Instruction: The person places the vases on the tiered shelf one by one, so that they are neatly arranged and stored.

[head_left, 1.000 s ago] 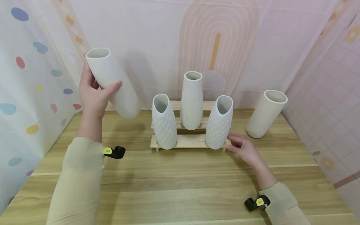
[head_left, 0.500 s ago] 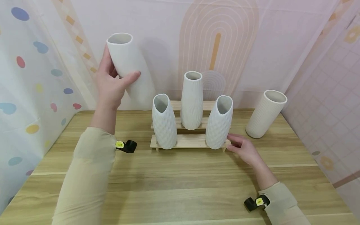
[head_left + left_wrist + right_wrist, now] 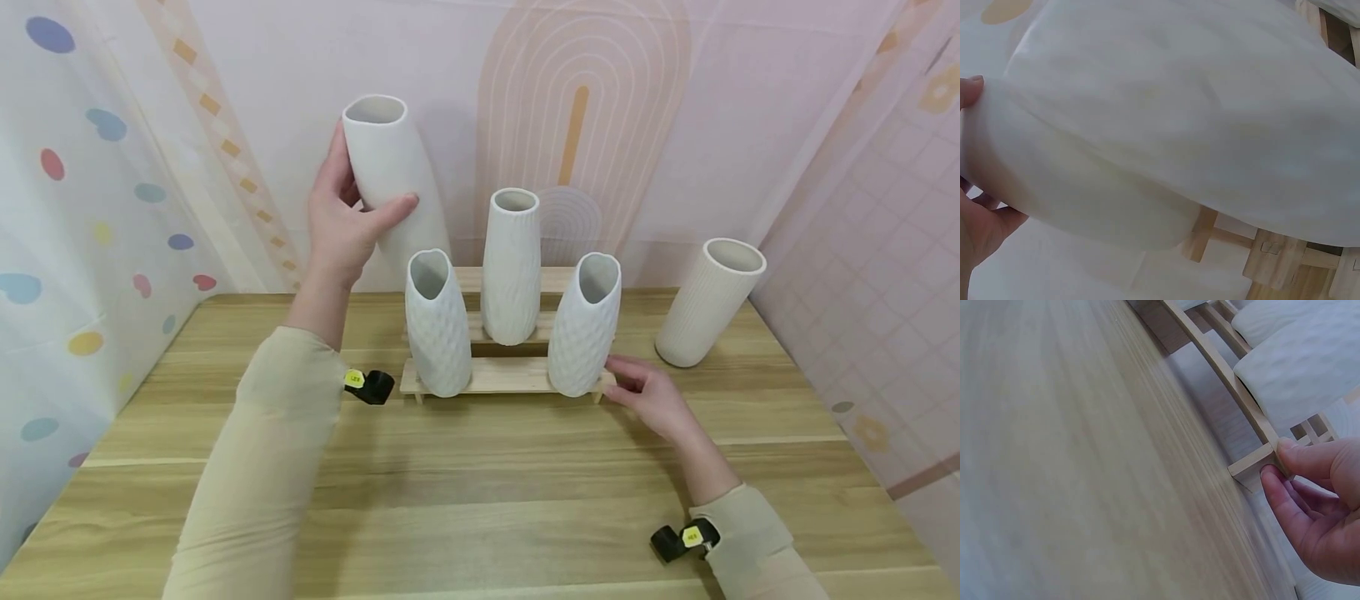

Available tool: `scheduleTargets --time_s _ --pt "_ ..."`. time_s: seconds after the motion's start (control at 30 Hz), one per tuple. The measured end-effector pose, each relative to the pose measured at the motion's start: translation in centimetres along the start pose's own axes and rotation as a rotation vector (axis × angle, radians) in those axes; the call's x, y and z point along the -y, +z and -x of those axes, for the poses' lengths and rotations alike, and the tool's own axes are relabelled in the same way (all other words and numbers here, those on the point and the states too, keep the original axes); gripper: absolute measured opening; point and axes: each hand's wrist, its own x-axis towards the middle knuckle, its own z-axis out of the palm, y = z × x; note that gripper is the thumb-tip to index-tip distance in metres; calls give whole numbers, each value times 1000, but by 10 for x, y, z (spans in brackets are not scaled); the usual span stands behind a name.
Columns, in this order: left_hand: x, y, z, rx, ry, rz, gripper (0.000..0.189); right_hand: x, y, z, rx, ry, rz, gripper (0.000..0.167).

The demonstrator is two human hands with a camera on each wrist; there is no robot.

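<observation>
My left hand (image 3: pixel 339 237) grips a smooth white vase (image 3: pixel 390 162) around its side, its rim up and its body tilted. The lower end is hidden behind a dimpled white vase (image 3: pixel 441 342) in the head view; in the left wrist view the held vase (image 3: pixel 1097 194) reaches close to the wooden rack, contact unclear. My right hand (image 3: pixel 652 402) pinches the front right end of the tiered wooden rack (image 3: pixel 510 377) between thumb and fingers (image 3: pixel 1279 494). A second dimpled vase (image 3: pixel 585 342) stands on the low tier, and a ribbed tapered vase (image 3: pixel 512 275) on the middle tier.
A ribbed cylindrical vase (image 3: pixel 708 304) stands on the wood-grain table (image 3: pixel 480 500) to the right of the rack. Patterned curtains (image 3: pixel 420 50) hang behind the table and at both sides. The rack's top tier (image 3: pixel 551 280) runs near the back curtain.
My left hand has carried the smooth vase rightward from the left side to behind the left dimpled vase, first rising, then dropping slightly. My right hand has stayed at the rack's end.
</observation>
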Motion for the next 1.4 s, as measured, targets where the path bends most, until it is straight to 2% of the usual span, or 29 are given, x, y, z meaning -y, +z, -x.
scheduleTargets --time_s 0.47,0.73,0.87,1.13,1.4 --pt "6 13 1 30 -2 -20 96 1 0 1 11 -12 13 42" --pt "30 11 -14 64 -17 -46 99 0 1 0 2 -6 20 42" --pt "38 9 -18 68 -26 -32 98 0 1 1 4 3 34 42" --pt "39 6 -17 78 -63 -86 90 -1 3 0 0 -12 27 42" --pt "39 3 -14 130 -107 -122 93 -1 2 -1 0 -21 40 42"
